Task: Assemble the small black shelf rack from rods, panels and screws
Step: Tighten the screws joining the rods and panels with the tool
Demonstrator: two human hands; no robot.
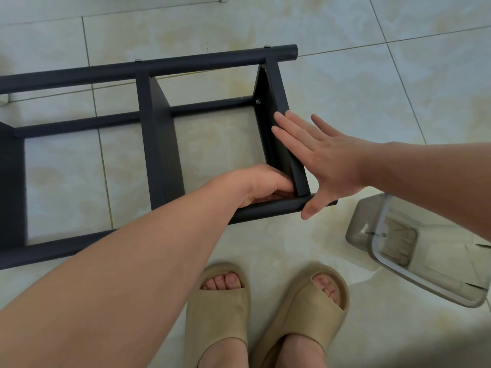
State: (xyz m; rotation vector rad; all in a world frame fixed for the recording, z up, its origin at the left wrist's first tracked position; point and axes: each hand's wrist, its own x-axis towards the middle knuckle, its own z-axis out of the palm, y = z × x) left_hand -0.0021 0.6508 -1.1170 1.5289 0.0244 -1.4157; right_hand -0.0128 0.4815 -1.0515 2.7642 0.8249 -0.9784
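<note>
The black shelf rack (pixel 156 128) lies on its side on the tiled floor, its long rods running left to right and its panels standing between them. My left hand (pixel 265 184) grips the near rod (pixel 268 209) where the rightmost panel (pixel 279 107) meets it, fingers curled under and partly hidden. My right hand (pixel 318 158) lies flat with straight fingers against the outer face of that panel, its thumb over the end of the near rod. A screw head (pixel 257 102) shows on the panel's inner face, and two more sit on the far rod (pixel 164 66).
A clear plastic container (pixel 422 248) lies tipped on the floor at the right, close to the rack's end. My two feet in beige slippers (pixel 265 309) stand just below the rack. Pale floor tiles surround everything.
</note>
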